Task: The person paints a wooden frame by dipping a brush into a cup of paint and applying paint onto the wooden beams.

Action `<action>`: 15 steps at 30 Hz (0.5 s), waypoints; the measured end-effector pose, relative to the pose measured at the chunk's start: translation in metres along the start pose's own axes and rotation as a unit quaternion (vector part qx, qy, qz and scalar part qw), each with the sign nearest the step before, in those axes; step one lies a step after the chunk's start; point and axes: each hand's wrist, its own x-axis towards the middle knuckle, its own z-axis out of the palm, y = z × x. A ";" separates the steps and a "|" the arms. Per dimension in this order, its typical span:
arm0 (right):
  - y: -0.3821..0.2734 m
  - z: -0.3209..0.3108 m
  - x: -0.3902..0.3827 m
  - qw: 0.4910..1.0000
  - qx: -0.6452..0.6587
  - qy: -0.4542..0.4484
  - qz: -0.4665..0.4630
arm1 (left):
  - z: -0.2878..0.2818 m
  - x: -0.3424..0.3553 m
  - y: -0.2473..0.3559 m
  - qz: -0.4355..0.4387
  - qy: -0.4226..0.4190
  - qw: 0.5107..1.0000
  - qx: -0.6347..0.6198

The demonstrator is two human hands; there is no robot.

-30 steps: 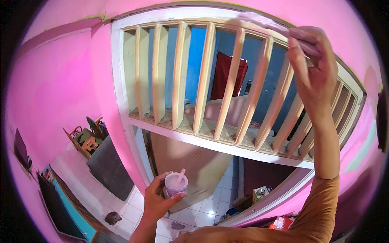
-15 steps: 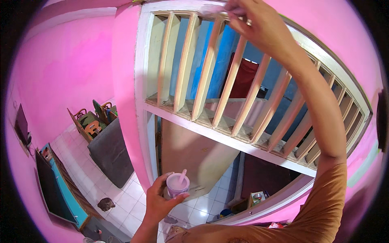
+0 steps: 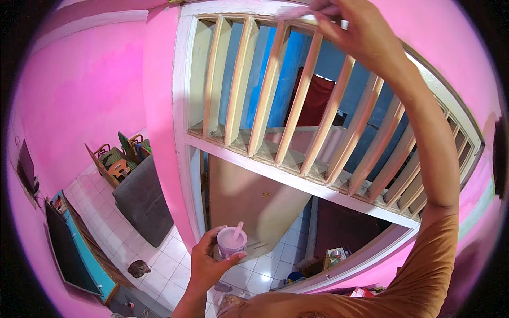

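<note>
Cup (image 3: 231, 248) clear, right fingers (image 3: 332, 27) seemingly at frame edge (image 3: 238, 9)

We observed a white tiled floor (image 3: 164, 271) carrying a dark grey block (image 3: 143, 204), taken as landmark. On the block's near side lay a dark, mottled lump (image 3: 139, 268); beyond the block stood a wooden chair (image 3: 99, 165) bearing an orange, guitar-shaped thing (image 3: 119, 169); to its right, nearer, we noted a greyish patch (image 3: 223, 286).
</note>
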 end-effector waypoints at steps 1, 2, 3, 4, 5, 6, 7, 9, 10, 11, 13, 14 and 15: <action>-0.013 -0.007 -0.010 0.999 -0.027 0.010 0.038 | -0.001 0.000 -0.001 -0.001 0.000 1.000 -0.002; -0.012 -0.019 -0.017 0.997 -0.043 0.016 0.058 | 0.001 0.000 -0.002 0.019 -0.001 1.000 0.011; -0.013 -0.028 -0.022 0.995 -0.057 0.021 0.076 | 0.000 0.001 -0.004 0.038 0.000 0.999 0.023; -0.004 -0.042 -0.029 0.991 -0.034 -0.010 0.128 | -0.001 0.001 -0.006 0.038 0.001 0.999 0.023; -0.005 -0.050 -0.031 0.983 -0.011 -0.041 0.180 | -0.002 0.001 -0.009 0.037 0.001 0.999 0.023; -0.009 -0.048 -0.034 0.990 -0.040 -0.016 0.136 | -0.003 0.002 -0.010 0.035 0.001 0.999 0.022; -0.014 -0.046 -0.035 0.993 -0.070 0.012 0.092 | -0.003 0.002 -0.009 0.034 0.002 0.999 0.025; -0.001 -0.037 -0.036 0.997 -0.016 0.064 0.033 | -0.001 0.004 -0.007 0.036 -0.008 0.999 0.013; 0.008 -0.029 -0.033 0.998 0.042 0.054 0.011 | 0.001 0.005 -0.006 0.037 -0.015 0.999 0.013; 0.018 -0.022 -0.031 0.994 0.101 0.040 -0.009 | 0.004 0.007 -0.005 0.037 -0.019 0.999 0.017; -0.002 -0.017 -0.025 0.990 0.081 -0.009 0.112 | 0.005 0.007 -0.006 0.034 -0.017 0.999 0.025; 0.002 -0.021 -0.029 0.991 0.079 -0.008 0.112 | 0.006 0.006 -0.008 0.025 -0.019 0.999 0.017; 0.009 -0.026 -0.037 0.995 0.050 -0.008 0.091 | 0.007 0.006 -0.009 0.016 -0.021 1.000 0.009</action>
